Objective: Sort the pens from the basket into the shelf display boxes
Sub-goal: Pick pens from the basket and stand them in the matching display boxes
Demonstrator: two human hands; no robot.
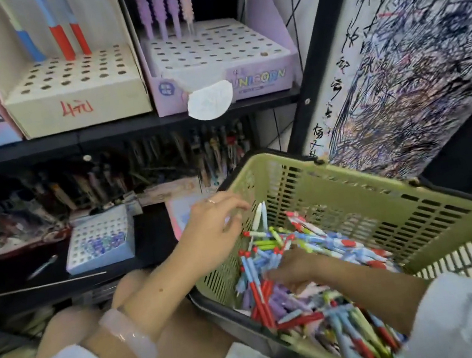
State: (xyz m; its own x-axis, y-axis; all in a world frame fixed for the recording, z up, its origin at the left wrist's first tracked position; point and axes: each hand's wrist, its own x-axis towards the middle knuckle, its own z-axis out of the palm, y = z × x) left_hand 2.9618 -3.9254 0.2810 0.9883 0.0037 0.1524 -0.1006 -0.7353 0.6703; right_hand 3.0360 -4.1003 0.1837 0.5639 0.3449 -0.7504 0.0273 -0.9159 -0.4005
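The green basket (337,181) sits tilted on the person's lap, and everything else lies around it. Inside it is a loose heap of pens (299,277) in red, blue, green and purple. The right hand (292,269) is down in the heap with fingers curled among the pens; blur hides whether it grips any one of them. The left hand (214,228) hovers at the basket's left wall, fingers loosely bent and holding nothing, with a ring on one finger and a pale bangle (128,335) on the wrist. Above and left of the basket, on the shelf (116,131), stand the display boxes: a cream box (78,108) with red and blue pens upright at its back, and just right of it a lilac box (259,77) with four purple pens. Left of the basket, on the lower shelf, lies a small blue box (100,249).
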